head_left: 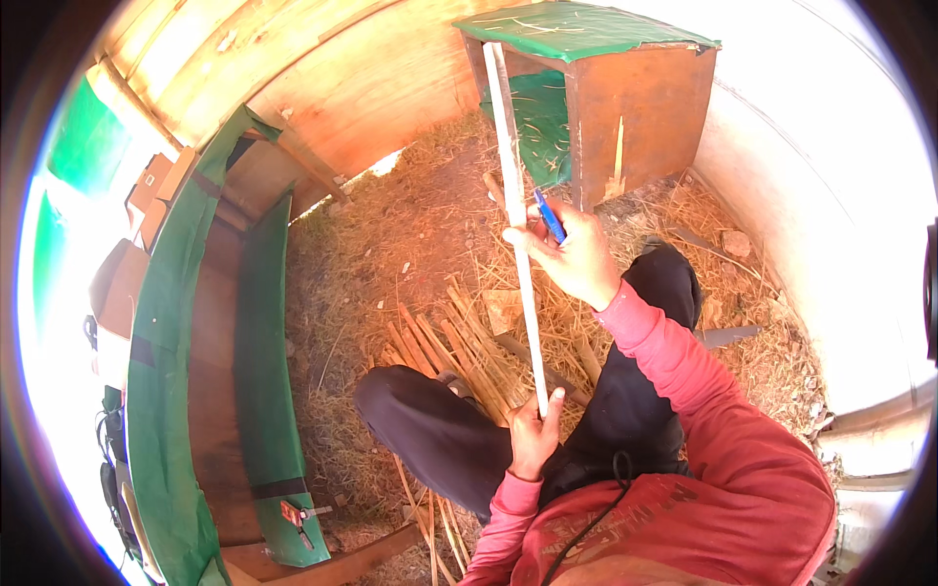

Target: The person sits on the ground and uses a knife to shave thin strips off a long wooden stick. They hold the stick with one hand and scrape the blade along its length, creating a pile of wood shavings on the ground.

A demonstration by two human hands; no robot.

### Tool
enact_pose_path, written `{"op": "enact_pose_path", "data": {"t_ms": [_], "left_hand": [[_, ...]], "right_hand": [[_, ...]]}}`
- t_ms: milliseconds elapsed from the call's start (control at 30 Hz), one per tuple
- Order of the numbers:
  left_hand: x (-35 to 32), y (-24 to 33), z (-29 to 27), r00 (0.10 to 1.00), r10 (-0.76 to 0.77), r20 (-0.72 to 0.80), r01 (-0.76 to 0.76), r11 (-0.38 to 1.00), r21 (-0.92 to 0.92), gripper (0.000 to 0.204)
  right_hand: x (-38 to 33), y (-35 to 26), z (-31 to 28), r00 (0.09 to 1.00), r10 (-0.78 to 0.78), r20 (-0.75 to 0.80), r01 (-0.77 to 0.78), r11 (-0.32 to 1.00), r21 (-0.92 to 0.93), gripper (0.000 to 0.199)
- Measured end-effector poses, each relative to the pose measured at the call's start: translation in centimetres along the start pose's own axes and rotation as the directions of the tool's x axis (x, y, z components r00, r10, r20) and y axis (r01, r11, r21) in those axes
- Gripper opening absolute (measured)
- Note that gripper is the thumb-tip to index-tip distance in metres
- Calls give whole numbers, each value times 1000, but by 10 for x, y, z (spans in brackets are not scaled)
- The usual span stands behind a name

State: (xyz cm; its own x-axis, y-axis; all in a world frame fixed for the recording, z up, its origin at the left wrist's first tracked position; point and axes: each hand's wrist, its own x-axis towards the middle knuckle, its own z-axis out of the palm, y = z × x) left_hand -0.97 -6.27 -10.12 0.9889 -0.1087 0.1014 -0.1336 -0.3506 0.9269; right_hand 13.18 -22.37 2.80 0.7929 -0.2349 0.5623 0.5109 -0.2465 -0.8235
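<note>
A long, pale, narrow strip (510, 161), perhaps split bamboo, slants upward from my lap toward the green-topped box. My left hand (534, 437) is closed round its lower end, thumb pointing up along it. Higher on the strip, my right hand (578, 252) has a blue pen (550, 217) held between its fingers. The thumb side of that hand rests against the strip around its middle. Both forearms are in red sleeves, and my legs in dark trousers are folded beneath the work.
Several thin split sticks (459, 337) lie on straw beyond my legs. A flat blade (728, 336) lies right of my knee. A green-covered shelf (166, 332) runs along the left, with a small red tool (295, 515) on its lower board. A wooden box (640, 117) stands at the back.
</note>
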Motion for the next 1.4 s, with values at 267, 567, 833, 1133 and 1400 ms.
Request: {"op": "enact_pose_path", "data": {"t_ms": [267, 567, 833, 1133, 1400], "left_hand": [[-10, 5, 14, 906, 303, -295, -187, 912, 364, 33], [-29, 31, 14, 982, 61, -180, -38, 991, 129, 43], [-18, 50, -16, 956, -141, -256, 82, 970, -227, 48], [-9, 38, -27, 994, -106, -6, 84, 821, -564, 49], [11, 7, -21, 939, -32, 342, 254, 736, -627, 77]], "right_hand": [[-3, -7, -12, 993, -115, 26, 118, 956, -270, 13], [-14, -12, -16, 935, -354, 13, 338, 883, -327, 4], [-55, -6, -12, 994, -72, 81, 65, 994, 88, 9], [-75, -25, 3, 863, 247, 440, -342, 927, 151, 25], [-83, 11, 21, 862, 303, 406, -414, 883, 221, 29]]}}
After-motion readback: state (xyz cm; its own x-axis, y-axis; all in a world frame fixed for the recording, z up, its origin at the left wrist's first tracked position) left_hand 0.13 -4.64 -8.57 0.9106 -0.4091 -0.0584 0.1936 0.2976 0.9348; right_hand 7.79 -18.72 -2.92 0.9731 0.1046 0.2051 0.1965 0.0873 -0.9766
